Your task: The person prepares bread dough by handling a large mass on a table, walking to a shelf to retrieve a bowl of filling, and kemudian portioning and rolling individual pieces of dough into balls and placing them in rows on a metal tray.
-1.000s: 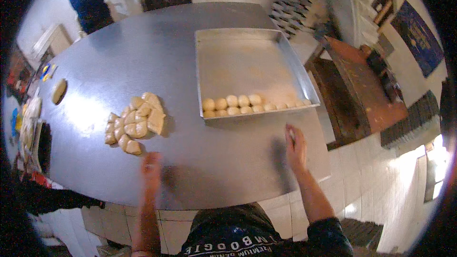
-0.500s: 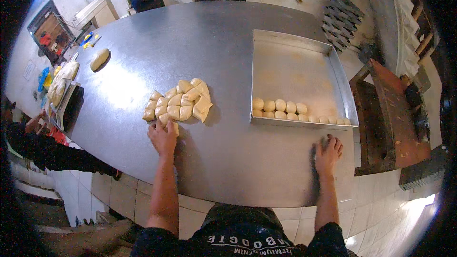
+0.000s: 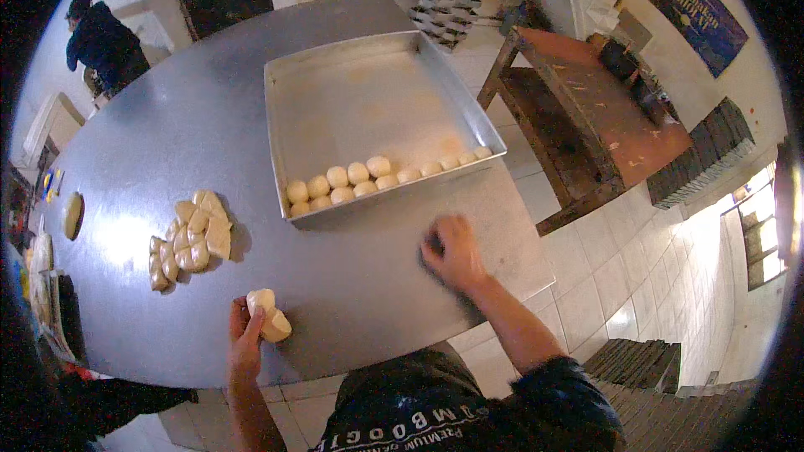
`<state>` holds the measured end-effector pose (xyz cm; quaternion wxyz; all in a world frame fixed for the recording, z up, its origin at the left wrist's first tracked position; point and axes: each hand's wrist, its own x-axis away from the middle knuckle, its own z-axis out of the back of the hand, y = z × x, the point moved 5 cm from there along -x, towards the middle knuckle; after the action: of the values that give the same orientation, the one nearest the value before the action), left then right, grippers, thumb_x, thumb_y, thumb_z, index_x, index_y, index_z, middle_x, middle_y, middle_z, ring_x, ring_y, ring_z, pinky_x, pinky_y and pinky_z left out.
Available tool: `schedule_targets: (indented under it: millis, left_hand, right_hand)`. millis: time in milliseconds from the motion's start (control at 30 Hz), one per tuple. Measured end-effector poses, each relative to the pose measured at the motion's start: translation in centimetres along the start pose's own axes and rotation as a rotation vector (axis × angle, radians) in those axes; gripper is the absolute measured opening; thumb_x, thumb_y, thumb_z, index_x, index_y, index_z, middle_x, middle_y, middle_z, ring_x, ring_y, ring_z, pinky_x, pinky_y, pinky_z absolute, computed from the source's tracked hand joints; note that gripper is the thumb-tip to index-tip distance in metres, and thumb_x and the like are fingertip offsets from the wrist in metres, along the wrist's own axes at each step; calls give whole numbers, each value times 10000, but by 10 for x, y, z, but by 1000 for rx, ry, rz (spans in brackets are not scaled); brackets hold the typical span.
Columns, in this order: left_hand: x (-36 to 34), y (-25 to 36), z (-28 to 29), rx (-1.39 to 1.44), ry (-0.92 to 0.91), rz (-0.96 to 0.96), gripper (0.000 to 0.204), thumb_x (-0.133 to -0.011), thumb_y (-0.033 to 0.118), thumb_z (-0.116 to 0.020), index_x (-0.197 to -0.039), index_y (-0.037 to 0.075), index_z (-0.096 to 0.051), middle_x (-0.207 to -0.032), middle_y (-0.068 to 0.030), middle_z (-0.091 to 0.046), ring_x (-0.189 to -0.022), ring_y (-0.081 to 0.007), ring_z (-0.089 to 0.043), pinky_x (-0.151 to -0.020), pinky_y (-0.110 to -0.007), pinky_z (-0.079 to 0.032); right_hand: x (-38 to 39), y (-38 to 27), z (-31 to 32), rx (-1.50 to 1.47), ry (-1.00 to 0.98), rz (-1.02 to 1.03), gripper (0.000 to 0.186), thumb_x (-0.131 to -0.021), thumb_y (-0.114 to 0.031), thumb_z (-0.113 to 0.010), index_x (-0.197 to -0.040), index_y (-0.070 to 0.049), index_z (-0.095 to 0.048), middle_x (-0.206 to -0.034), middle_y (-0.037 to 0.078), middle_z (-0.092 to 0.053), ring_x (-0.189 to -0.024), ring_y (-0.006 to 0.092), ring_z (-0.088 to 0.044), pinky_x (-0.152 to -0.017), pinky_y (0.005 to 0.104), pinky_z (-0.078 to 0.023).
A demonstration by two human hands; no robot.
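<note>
Pinched two touching dough pieces (image 3: 275, 326) between the thumb and fingers of the left hand (image 3: 245, 340), over the table (image 3: 360, 285) near its front edge. Looked like the taking-up of portions for rounding — seemed to call next for parting the pair and bringing one under the right hand (image 3: 454, 253). Held that hand curled and blurred over the table; couldn't tell how tightly closed, or whether around anything. Had a cluster of cut dough (image 3: 193, 253) farther off at left — and rounded balls (image 3: 337, 177) along the near wall of the metal tray (image 3: 352, 96).
</note>
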<state>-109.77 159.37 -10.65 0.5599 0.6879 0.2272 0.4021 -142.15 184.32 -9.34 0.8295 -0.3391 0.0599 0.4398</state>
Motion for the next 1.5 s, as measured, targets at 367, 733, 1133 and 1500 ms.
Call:
schedule_targets:
  millis: [367,733,1133,1500]
  left_hand:
    - [-6,19,-28,473,-28,-62,343,-821,26,-580,-1141,58,-463,-1038,-86,-551,-985,-205,-562,-844,-345,-477]
    - [-18,50,-105,380,-199,-59,290,-863,93,-605,-1139,70,-516,-1092,-66,-559,-999,-176,-551,-845,-314,-458]
    - [-20,20,-74,42,-244,-109,260,-926,195,-526,-1147,59,-507,-1108,-81,-568,-917,-176,-585,-821,-301,-475]
    - [-31,6,-73,289,-208,36,102,-926,179,-531,-953,111,-460,-866,-46,-535,-801,-163,-579,-663,-280,-470]
  right_hand:
    - [17,22,40,144,33,-11,150,-706,-60,-620,-833,-40,-543,-864,157,-557,-912,362,-524,-803,428,-435]
    - [-147,1,-2,-103,146,-109,275,-844,-116,-592,-1116,-79,-582,-949,143,-629,-851,255,-616,-775,343,-486]
    - [44,-54,2,-204,-195,-59,439,-808,-112,-598,-1240,-112,-516,-1196,122,-552,-1124,309,-494,-961,429,-384]
    - [46,-45,-26,123,-128,153,240,-775,-234,-603,-946,-73,-552,-1018,137,-523,-1019,323,-457,-883,448,-353]
